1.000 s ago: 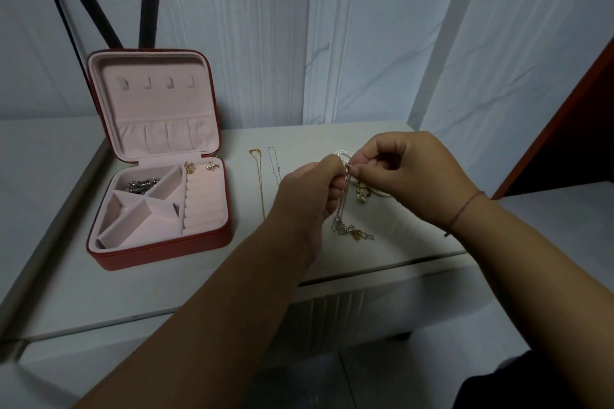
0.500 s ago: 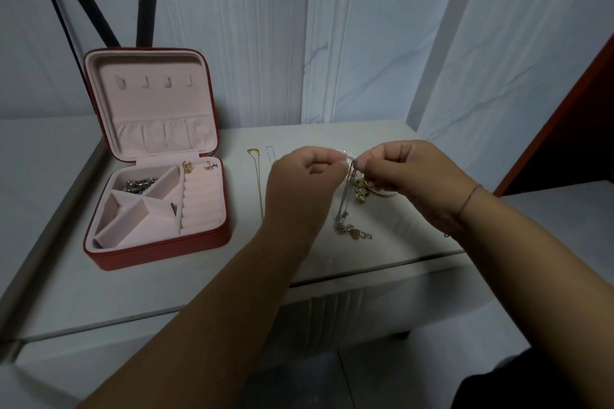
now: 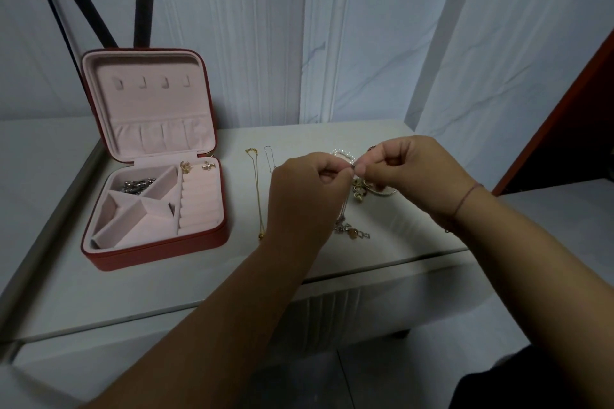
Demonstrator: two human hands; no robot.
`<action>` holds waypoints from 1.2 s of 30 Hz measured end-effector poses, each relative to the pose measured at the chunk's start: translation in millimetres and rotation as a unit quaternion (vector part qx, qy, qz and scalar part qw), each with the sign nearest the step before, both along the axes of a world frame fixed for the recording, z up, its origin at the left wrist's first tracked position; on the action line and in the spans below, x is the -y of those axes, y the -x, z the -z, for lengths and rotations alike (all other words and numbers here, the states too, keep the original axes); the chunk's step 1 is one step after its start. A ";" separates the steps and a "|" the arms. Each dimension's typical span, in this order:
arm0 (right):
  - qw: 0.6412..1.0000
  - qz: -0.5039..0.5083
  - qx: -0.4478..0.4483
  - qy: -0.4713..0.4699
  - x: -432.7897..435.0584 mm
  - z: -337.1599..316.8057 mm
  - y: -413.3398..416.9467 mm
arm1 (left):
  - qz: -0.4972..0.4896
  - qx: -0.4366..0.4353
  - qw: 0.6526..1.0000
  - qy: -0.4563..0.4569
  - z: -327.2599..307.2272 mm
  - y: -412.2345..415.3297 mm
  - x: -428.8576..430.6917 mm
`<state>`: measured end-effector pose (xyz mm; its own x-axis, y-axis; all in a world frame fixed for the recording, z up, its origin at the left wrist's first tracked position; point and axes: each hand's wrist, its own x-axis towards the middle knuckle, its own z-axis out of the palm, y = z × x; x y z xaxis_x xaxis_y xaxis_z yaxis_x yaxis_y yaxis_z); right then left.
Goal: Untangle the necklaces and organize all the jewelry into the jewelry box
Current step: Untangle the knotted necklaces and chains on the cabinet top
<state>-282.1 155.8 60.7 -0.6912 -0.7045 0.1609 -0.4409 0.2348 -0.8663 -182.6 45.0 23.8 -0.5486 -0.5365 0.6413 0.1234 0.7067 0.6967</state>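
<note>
Head view is showing the tangled necklaces (image 3: 351,232) hanging between two hands, the left hand (image 3: 307,199) and the right hand (image 3: 415,176) each pinching the chain's top in a narrow grip while the pendants are resting on the bench (image 3: 166,292). One gold necklace (image 3: 257,191) and one silver necklace (image 3: 269,159) are lying straight between them and the one open jewelry box (image 3: 156,256), which is holding one silver piece (image 3: 138,184) and two earrings (image 3: 186,167). The left hand is hiding the silver necklace's lower part, and the bracelets (image 3: 342,153) behind the hands are proving hard to count.
</note>
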 end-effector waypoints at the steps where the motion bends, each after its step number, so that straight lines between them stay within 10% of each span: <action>1: 0.999 0.003 -0.032 -0.010 0.1 -0.5 0.4 | 0.000 -0.001 1.000 0.003 -0.2 0.2 -0.2; 13: 0.992 -0.027 -0.108 -0.054 2.1 -0.2 1.2 | 0.000 0.051 0.999 -0.018 5.3 0.5 -1.5; 27: 0.996 -0.028 0.082 0.013 3.7 5.9 1.2 | 0.136 0.104 0.916 -0.363 0.0 3.4 -0.5; 36: 0.984 -0.048 0.170 0.017 3.3 0.9 0.6 | 0.158 0.074 0.947 -0.272 -1.7 0.4 8.4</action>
